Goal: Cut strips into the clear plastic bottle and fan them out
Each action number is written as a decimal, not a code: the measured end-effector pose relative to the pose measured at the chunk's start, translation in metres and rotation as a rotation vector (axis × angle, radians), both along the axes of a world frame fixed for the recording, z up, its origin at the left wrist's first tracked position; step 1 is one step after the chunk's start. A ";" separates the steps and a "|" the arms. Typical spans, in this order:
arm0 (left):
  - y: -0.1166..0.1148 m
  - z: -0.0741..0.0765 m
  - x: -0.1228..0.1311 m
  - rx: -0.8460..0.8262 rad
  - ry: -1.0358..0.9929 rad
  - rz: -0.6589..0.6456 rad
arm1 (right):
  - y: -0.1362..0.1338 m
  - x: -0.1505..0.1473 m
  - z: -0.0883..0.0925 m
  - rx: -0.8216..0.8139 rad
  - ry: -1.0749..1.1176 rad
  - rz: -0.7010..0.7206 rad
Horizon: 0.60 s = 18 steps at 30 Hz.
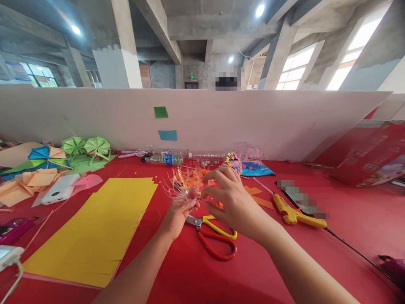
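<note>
A clear plastic bottle piece cut into thin curling strips (191, 193) is pinched at its base by my left hand (177, 217). Just to its right hovers my right hand (229, 196), fingers curved and apart, close to the strips; whether a fingertip touches one I cannot tell. Under and between my hands lie scissors (218, 236) with one red and one yellow handle, blades partly hidden by my left hand. Behind the strips is a heap of orange paper bits (190, 177), partly covered.
Yellow paper sheets (98, 228) lie left; a yellow glue gun (294, 215) with a black cord lies right. Plastic bottles (164, 158) line the white partition (126, 122). Folded green paper umbrellas (98, 146) and a white device (60, 190) are at far left.
</note>
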<state>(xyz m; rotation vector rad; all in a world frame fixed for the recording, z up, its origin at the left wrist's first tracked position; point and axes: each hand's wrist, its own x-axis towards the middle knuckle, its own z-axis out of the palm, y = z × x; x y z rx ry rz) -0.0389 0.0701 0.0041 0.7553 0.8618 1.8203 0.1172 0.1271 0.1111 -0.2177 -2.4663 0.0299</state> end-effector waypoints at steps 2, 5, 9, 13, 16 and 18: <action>0.000 0.000 0.000 0.001 0.008 -0.007 | 0.000 -0.001 -0.001 -0.005 0.004 0.001; -0.001 0.002 0.001 -0.020 -0.003 0.009 | 0.001 -0.002 -0.004 0.012 0.030 0.009; -0.001 0.006 0.003 -0.031 0.004 0.002 | 0.002 -0.006 -0.007 0.020 0.100 -0.012; -0.001 0.006 0.004 -0.023 0.008 -0.008 | 0.002 -0.008 -0.008 -0.017 0.115 -0.030; -0.001 0.004 0.003 -0.013 0.021 -0.006 | 0.001 -0.008 -0.009 -0.072 0.108 -0.013; 0.000 0.002 0.002 -0.005 0.033 -0.008 | 0.001 -0.007 -0.009 -0.132 0.109 -0.014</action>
